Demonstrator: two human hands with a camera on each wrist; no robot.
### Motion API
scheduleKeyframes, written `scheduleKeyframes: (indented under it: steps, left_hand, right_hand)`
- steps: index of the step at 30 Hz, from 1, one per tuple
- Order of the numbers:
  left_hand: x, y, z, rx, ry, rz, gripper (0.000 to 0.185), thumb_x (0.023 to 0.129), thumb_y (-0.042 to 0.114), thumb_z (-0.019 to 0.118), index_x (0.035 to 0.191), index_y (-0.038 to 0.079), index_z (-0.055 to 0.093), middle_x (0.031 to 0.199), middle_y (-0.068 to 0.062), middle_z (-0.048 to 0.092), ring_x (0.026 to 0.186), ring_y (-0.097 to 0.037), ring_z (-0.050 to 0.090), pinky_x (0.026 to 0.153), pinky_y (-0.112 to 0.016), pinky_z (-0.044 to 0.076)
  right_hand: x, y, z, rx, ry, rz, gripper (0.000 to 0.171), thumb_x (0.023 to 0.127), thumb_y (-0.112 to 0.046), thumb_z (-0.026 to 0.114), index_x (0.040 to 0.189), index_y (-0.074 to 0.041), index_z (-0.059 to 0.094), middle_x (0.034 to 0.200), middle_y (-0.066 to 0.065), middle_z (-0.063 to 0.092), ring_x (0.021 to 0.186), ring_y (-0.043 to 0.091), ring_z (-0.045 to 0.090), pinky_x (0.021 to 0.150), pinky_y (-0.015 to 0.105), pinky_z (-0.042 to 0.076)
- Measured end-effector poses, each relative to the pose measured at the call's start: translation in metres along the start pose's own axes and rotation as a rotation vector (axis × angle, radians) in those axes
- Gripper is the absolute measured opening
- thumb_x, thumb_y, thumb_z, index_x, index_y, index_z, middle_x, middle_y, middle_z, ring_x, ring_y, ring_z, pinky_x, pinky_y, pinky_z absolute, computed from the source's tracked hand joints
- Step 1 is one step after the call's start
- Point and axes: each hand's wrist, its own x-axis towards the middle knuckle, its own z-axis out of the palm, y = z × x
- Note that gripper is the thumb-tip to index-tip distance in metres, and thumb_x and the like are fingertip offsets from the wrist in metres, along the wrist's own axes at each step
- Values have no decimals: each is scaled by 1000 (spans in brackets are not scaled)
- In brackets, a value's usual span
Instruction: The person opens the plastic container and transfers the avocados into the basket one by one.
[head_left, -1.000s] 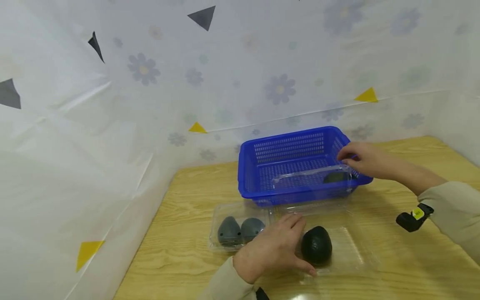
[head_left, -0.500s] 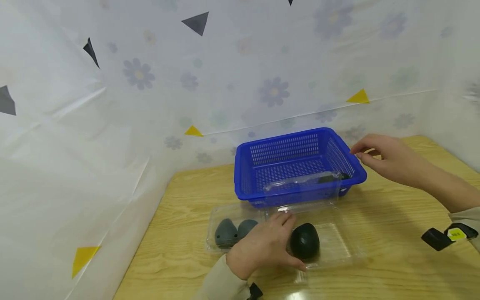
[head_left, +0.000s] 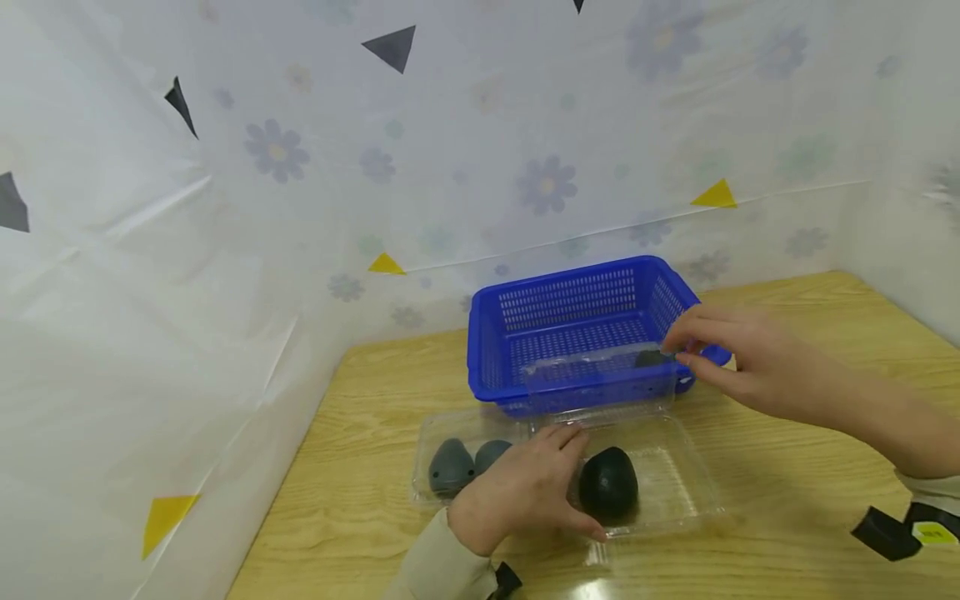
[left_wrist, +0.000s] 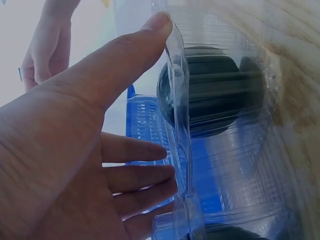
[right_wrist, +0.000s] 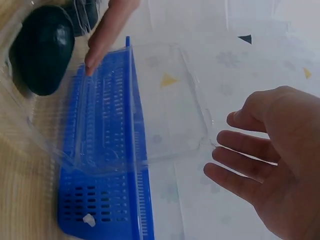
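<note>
A clear plastic clamshell box (head_left: pixel 667 475) stands open on the table, its see-through lid (head_left: pixel 592 379) raised against the blue basket. One dark green, avocado-shaped thing (head_left: pixel 608 486) sits in its left part. My left hand (head_left: pixel 525 492) rests on that box's left rim, thumb (left_wrist: pixel 157 25) and fingers along the edge. My right hand (head_left: pixel 750 362) is at the lid's upper right corner; in the right wrist view its fingertips (right_wrist: pixel 220 150) are at the corner, and whether they touch is unclear. A second clear box (head_left: pixel 427 454) holds greyish-green rounded things (head_left: pixel 452 468), partly hidden by my left hand.
The blue plastic basket (head_left: pixel 480 333) stands behind the boxes. A dark thing (head_left: pixel 652 358) lies in its right front corner, seen through the lid. White sheeting with flowers hangs behind and left of the wooden table (head_left: pixel 360 383).
My right hand drew back right from the lid, then came in left again to its corner. My left hand has stayed at the box rim. The view has shifted slightly.
</note>
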Motion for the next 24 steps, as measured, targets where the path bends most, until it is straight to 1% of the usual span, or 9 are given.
scheduleKeyframes:
  steps: [2, 5, 7, 10, 13, 17, 20, 23, 24]
  left_hand:
    - [0, 0, 0, 2, 17, 2, 107, 75, 78, 64, 154, 13, 34, 159, -3, 36, 146, -19, 37, 116, -33, 41]
    - [1, -1, 1, 13, 45, 10, 107, 74, 78, 65, 153, 11, 36, 158, -4, 37, 146, -20, 38, 116, -32, 40]
    - [1, -1, 1, 18, 55, 19, 107, 74, 78, 65, 153, 11, 37, 158, -5, 38, 145, -20, 38, 117, -32, 39]
    - [1, -1, 1, 29, 60, 27, 106, 74, 78, 65, 152, 10, 38, 157, -5, 40, 145, -20, 38, 117, -31, 38]
    - [1, -1, 1, 32, 64, 33, 106, 74, 78, 65, 151, 10, 39, 157, -5, 40, 145, -20, 38, 118, -30, 38]
    - [0, -2, 2, 31, 94, 46, 105, 74, 76, 66, 150, 9, 40, 155, -6, 42, 144, -20, 40, 117, -29, 38]
    - [0, -3, 4, 33, 107, 52, 105, 73, 77, 66, 149, 9, 41, 154, -6, 43, 143, -19, 41, 117, -29, 39]
    - [0, -2, 4, 30, 93, 41, 105, 74, 77, 65, 150, 11, 40, 155, -6, 42, 143, -19, 41, 117, -30, 39]
    - [-1, -2, 4, 30, 86, 35, 104, 74, 78, 65, 150, 12, 40, 155, -5, 42, 144, -19, 40, 116, -30, 40]
  right_hand:
    - [0, -6, 6, -11, -1, -39, 8, 100, -21, 60, 100, -22, 68, 101, -11, 65, 88, 0, 57, 69, 11, 45]
    - [0, -13, 12, -55, 27, -66, 35, 106, -40, 40, 97, -21, 69, 101, -11, 65, 96, 6, 56, 81, 14, 45]
    - [-1, -16, 13, -71, 53, -69, 41, 106, -41, 36, 95, -19, 69, 102, -9, 65, 99, 9, 56, 85, 14, 44]
    - [-1, -19, 15, -63, 72, -59, 41, 107, -41, 36, 96, -19, 69, 103, -9, 65, 99, 9, 55, 86, 14, 42]
    - [-2, -23, 19, -39, 65, -65, 39, 106, -39, 36, 97, -19, 69, 103, -10, 64, 97, 7, 56, 80, 13, 44]
    - [-6, -29, 33, 16, 0, -97, 36, 106, -36, 36, 102, -19, 68, 104, -9, 62, 92, 5, 56, 75, 10, 44]
    - [-13, -32, 47, 70, -65, -125, 32, 106, -33, 38, 107, -20, 67, 105, -9, 61, 92, 4, 55, 77, 8, 44]
    - [-20, -34, 60, 111, -143, -129, 13, 101, -21, 56, 111, -21, 66, 107, -9, 60, 93, 5, 56, 78, 9, 46]
    - [-22, -35, 64, 116, -168, -128, 14, 98, -17, 62, 111, -21, 65, 108, -9, 60, 94, 5, 57, 78, 11, 48]
